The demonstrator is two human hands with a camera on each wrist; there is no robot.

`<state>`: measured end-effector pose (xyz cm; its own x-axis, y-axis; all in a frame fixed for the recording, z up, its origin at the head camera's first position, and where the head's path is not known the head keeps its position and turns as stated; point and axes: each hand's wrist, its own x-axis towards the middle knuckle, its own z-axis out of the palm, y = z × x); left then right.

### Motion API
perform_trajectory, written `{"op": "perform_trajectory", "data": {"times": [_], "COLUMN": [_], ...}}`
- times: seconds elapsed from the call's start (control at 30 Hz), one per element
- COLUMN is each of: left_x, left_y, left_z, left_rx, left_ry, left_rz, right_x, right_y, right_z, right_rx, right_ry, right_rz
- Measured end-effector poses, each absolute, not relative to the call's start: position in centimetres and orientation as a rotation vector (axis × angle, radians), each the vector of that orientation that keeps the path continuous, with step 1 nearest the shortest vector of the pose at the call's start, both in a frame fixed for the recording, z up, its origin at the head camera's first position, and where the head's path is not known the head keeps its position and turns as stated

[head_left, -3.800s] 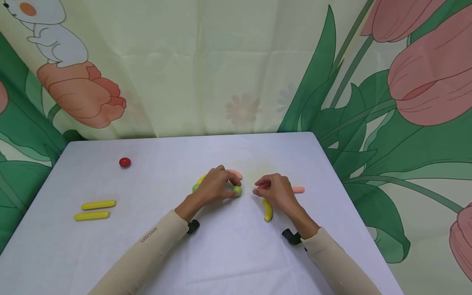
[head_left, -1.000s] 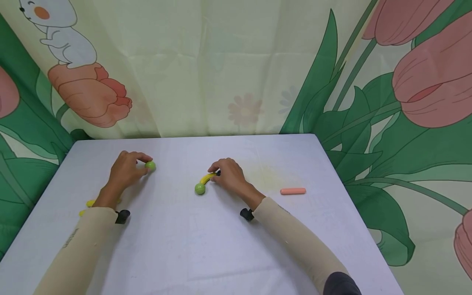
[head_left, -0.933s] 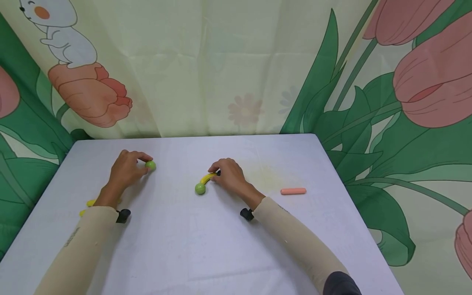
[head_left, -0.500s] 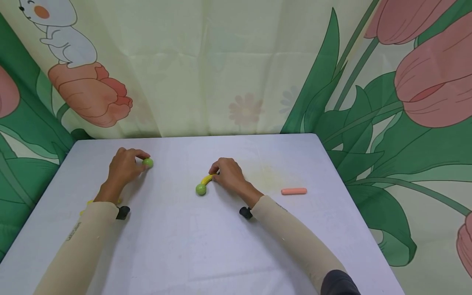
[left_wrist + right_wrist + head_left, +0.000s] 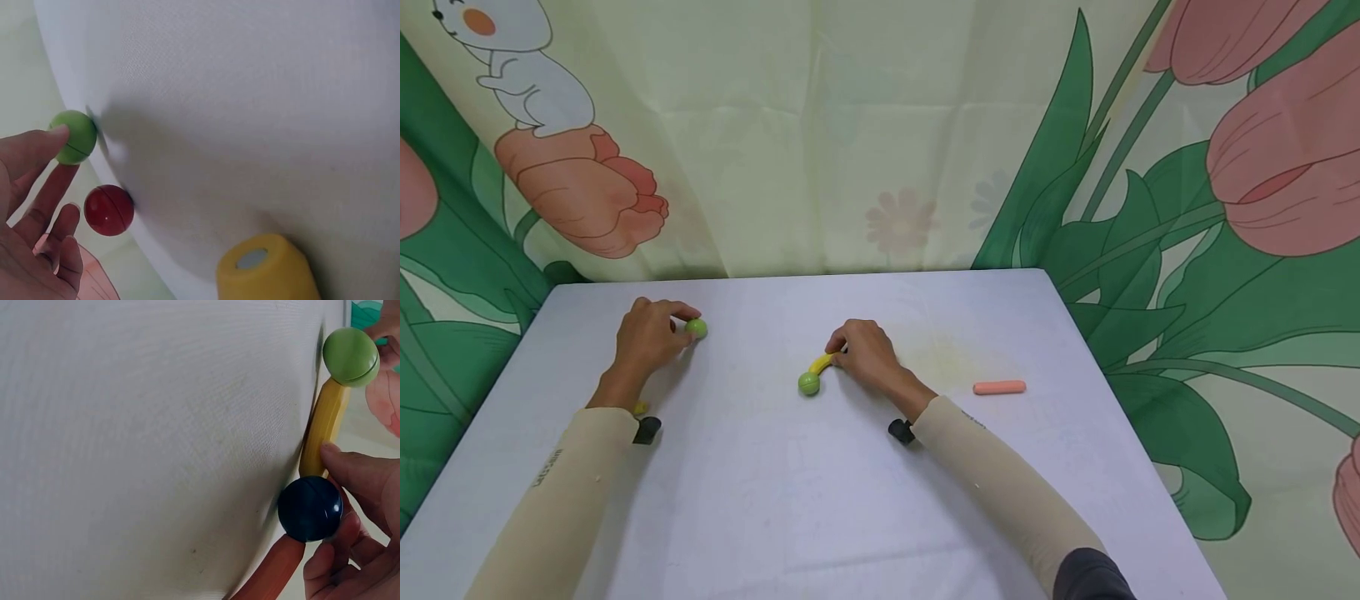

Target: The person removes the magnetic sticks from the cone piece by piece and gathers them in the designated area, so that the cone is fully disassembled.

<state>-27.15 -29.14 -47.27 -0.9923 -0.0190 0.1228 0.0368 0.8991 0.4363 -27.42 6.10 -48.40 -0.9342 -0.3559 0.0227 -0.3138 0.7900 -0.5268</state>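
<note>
At the far left of the table, my left hand [image 5: 651, 337] pinches a green ball [image 5: 697, 327] between thumb and fingers. Below that ball, in the left wrist view, lies a red ball [image 5: 109, 210], hidden behind the hand in the head view. My right hand [image 5: 868, 357] is at the table's middle, pinching a curved yellow rod [image 5: 325, 425] with the thumb laid on its side. One end of this rod meets a second green ball [image 5: 351, 356]; the other meets a dark blue ball [image 5: 310, 509], with an orange-pink rod [image 5: 272, 572] leading on from it.
A straight pink rod [image 5: 999, 387] lies alone on the right half of the white-covered table [image 5: 820, 517]. Under the left forearm, a yellow rod [image 5: 269, 269] with a metal disc in its end is mostly hidden. A printed curtain [image 5: 760, 167] hangs behind.
My left hand has carried the green ball from the middle to the far left, lately edging left. My right hand has come leftward onto the curved yellow rod, now nearly still.
</note>
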Motion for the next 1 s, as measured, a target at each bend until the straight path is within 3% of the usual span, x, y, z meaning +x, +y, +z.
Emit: {"op": "perform_trajectory", "data": {"times": [1.0], "left_x": [-26.99], "left_y": [-28.99], "left_z": [-47.40], "left_rx": [0.007], "left_ry": [-2.977], "left_rz": [-0.671], "right_x": [-27.46], "right_y": [5.96], "right_z": [-48.29], "right_rx": [-0.527], "right_ry": [2.904], "right_rz": [-0.813]}}
